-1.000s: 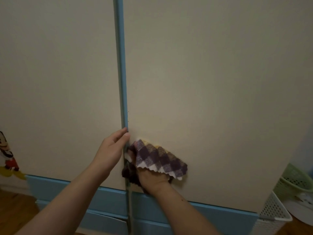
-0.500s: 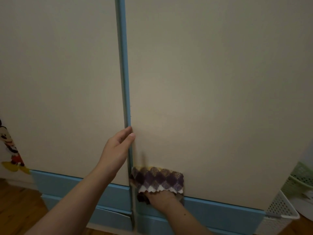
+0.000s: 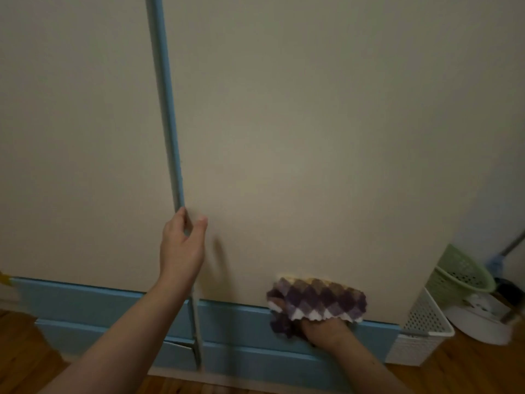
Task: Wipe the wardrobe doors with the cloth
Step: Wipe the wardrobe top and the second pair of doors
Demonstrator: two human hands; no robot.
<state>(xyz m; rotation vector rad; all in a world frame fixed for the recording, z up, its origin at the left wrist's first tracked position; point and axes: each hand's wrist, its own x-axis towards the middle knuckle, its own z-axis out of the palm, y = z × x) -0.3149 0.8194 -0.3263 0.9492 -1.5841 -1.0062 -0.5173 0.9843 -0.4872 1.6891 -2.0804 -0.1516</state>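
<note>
Two cream wardrobe doors fill the view: the left door (image 3: 74, 155) and the right door (image 3: 326, 143), divided by a blue vertical edge strip (image 3: 167, 115). My left hand (image 3: 181, 248) grips the right door's left edge, thumb on its front face. My right hand (image 3: 324, 328) presses a purple, white and yellow checked cloth (image 3: 318, 300) flat against the bottom of the right door, just above the blue base trim (image 3: 235, 314). The cloth covers most of my right fingers.
A white perforated basket (image 3: 420, 334) stands on the wooden floor (image 3: 20, 348) at the wardrobe's right corner. Behind it are a green basket (image 3: 460, 277), a white round object (image 3: 480, 319) and a mop handle (image 3: 511, 245).
My right hand slid the cloth down to the door's bottom edge, then rightward along it. My left hand stayed on the door's edge.
</note>
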